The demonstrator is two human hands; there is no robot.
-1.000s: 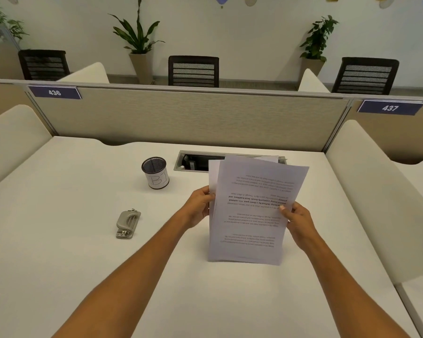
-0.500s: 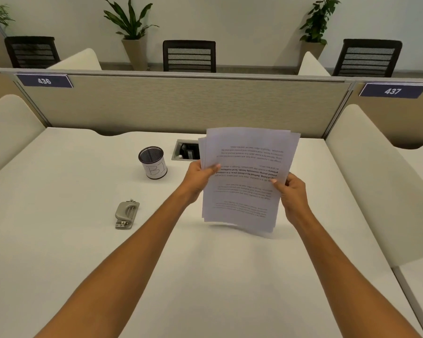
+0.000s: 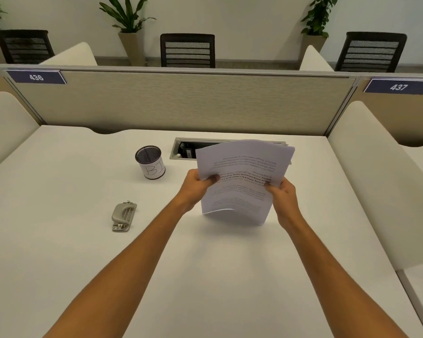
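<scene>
The left hand [image 3: 195, 186] and right hand [image 3: 282, 196] pinch opposite edges of the stack of printed sheets [image 3: 242, 181] over the bench [image 3: 59, 240]; gathered, I judge, but not quite squared, with the hole punch [image 3: 123, 217] untouched.

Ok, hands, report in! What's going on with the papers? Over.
Left hand, right hand: both gripping the paper stack by its sides. Stack tilted up, bowed. Hole punch, pen cup off left, clear of it.
</scene>
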